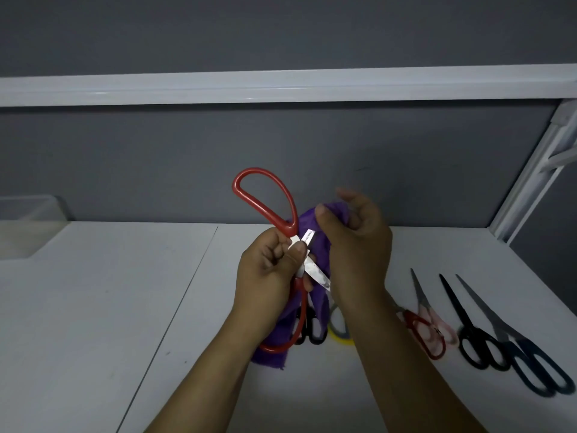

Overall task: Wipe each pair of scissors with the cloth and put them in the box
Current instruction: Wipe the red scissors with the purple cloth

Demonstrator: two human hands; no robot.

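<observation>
My left hand [270, 276] pinches a pair of red-handled scissors [265, 201] at the pivot, above the white table. The blades are spread apart. One large red loop points up and the other hangs down below the hand. My right hand [352, 245] holds a purple cloth [312, 220] against one blade; the cloth drapes down behind the scissors toward the table. A clear plastic box [28, 226] stands at the far left of the table.
Several more scissors lie on the table: black-handled and yellow-handled pairs [321, 332] partly hidden under my arms, a red and pink pair [427, 329], a black pair [471, 339] and a dark blue pair [530, 360] at the right. A grey wall and white shelf frame [530, 170] stand behind.
</observation>
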